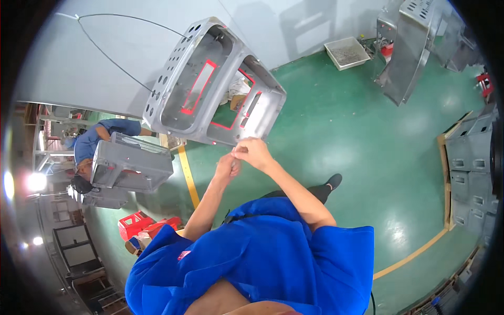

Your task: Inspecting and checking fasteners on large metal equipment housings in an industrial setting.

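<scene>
A large grey metal housing [224, 79] hangs tilted in front of me on thin wires. It has two open bays, and round holes run along its left side. Red edging [201, 84] frames cut-outs inside it. Just below its bottom edge my two hands meet. The fingers of my right hand [253, 152] are pinched together beside the fingertips of my left hand [228, 167], which is curled closed. Whatever lies between the fingers is too small to make out. I cannot tell whether my right hand touches the housing.
At left, a person in blue [113, 128] bends over another grey housing [134, 163]. Red parts [135, 224] lie on the floor at lower left. A white tray [347, 53] stands by the wall. More metal housings [407, 63] hang at upper right; grey housings [467, 168] are stacked at right.
</scene>
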A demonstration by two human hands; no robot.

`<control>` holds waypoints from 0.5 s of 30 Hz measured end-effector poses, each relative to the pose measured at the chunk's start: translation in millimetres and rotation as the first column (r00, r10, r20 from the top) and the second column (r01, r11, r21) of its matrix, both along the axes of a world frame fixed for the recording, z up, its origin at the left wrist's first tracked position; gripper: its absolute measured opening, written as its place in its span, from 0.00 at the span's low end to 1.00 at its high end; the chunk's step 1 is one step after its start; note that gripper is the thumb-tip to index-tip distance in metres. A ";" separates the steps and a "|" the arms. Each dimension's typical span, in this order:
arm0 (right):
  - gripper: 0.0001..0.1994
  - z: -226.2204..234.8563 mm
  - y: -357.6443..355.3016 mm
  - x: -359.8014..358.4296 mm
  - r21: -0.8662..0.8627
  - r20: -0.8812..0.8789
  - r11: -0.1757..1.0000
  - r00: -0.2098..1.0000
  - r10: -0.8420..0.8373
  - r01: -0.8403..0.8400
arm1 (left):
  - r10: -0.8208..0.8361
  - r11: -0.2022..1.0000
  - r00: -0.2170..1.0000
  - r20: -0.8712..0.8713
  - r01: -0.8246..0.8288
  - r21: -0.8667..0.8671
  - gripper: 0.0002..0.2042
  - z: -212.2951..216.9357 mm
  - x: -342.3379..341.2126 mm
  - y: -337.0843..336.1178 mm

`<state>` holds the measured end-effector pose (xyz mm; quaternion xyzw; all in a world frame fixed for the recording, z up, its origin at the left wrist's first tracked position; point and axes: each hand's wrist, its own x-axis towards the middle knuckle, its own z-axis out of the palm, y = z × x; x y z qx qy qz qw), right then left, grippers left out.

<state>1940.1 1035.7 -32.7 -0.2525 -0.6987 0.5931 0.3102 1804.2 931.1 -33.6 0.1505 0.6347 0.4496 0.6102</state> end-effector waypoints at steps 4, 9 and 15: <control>0.08 0.8 7.0 68.0 0.120 0.040 0.988 0.994 -0.104 0.098 | -0.131 0.987 0.974 0.183 0.145 -0.064 0.24 0.5 61.9 41.2; 0.08 15.7 34.2 157.2 0.081 0.193 0.983 0.965 -0.177 0.164 | -0.360 0.918 0.908 0.212 0.386 -0.094 0.29 1.7 135.4 79.3; 0.10 20.6 59.3 243.0 0.326 0.291 0.920 0.903 -0.315 0.216 | -0.544 0.790 0.805 0.237 0.587 -0.178 0.35 16.7 217.6 129.6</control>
